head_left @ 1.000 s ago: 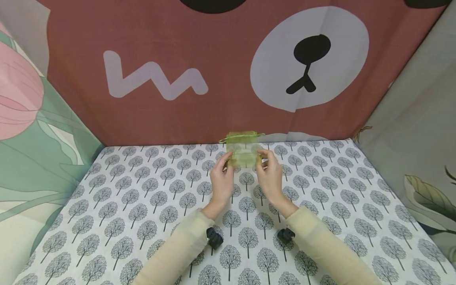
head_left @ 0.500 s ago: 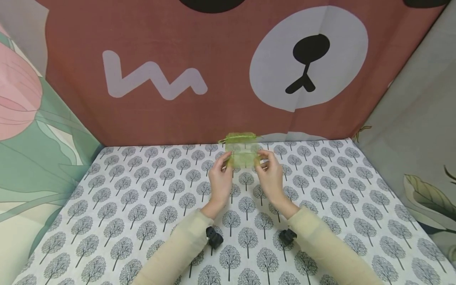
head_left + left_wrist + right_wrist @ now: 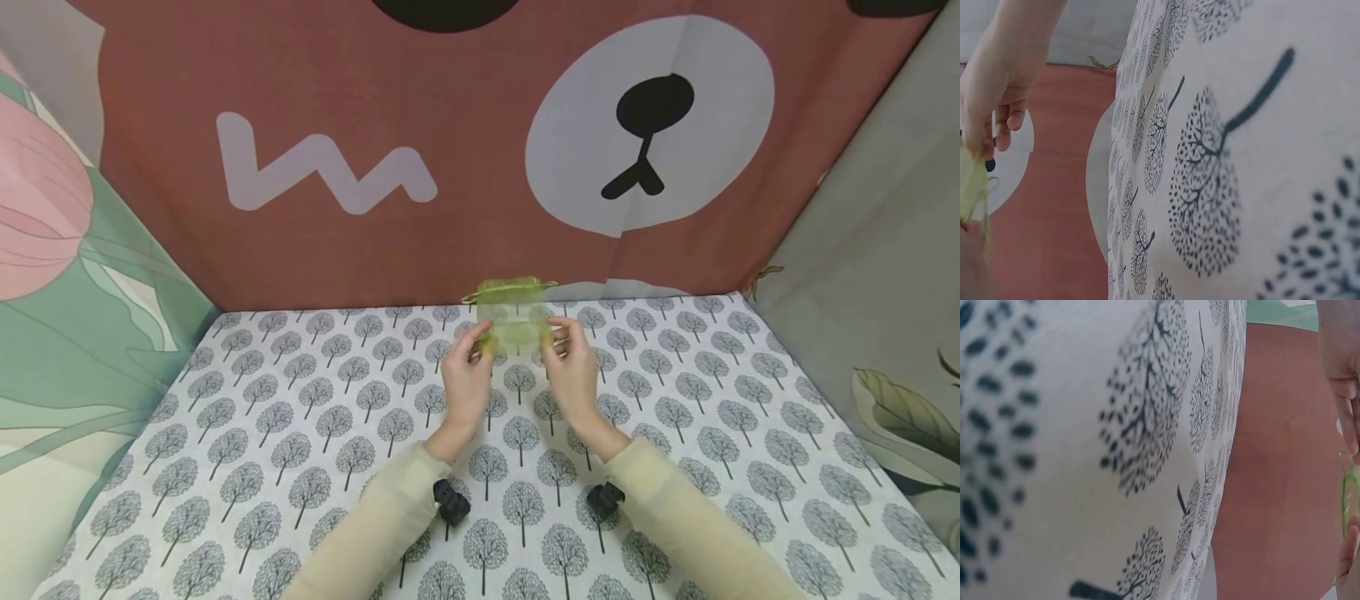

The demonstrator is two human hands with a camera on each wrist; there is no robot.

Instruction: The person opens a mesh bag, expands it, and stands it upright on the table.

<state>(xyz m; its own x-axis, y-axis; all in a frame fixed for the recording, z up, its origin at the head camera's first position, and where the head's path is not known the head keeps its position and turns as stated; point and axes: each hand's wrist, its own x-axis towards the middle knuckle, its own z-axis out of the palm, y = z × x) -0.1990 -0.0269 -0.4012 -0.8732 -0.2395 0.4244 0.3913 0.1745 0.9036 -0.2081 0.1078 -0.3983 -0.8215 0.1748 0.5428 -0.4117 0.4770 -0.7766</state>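
Note:
A small sheer yellow-green drawstring pouch (image 3: 517,317) is stretched between both hands near the back of the table. Its gathered top with the cord points away, toward the back wall. My left hand (image 3: 468,379) pinches the pouch's left edge between thumb and fingers. On the opposite edge, my right hand (image 3: 572,371) pinches it the same way. The tree-patterned cloth shows through the mesh. In the left wrist view, part of the pouch (image 3: 971,187) appears at the far left edge; in the right wrist view its green cord (image 3: 1345,494) shows at the right edge.
White cloth with grey tree prints covers the table (image 3: 315,433). Behind it hangs a reddish-brown curtain (image 3: 480,233) with a bear face. Patterned drapes stand on the left (image 3: 45,350) and right (image 3: 885,275). A small black wrist camera (image 3: 452,502) sits below each hand.
Almost nothing differs. Both hands keep their pinch on the pouch, which shifts only slightly.

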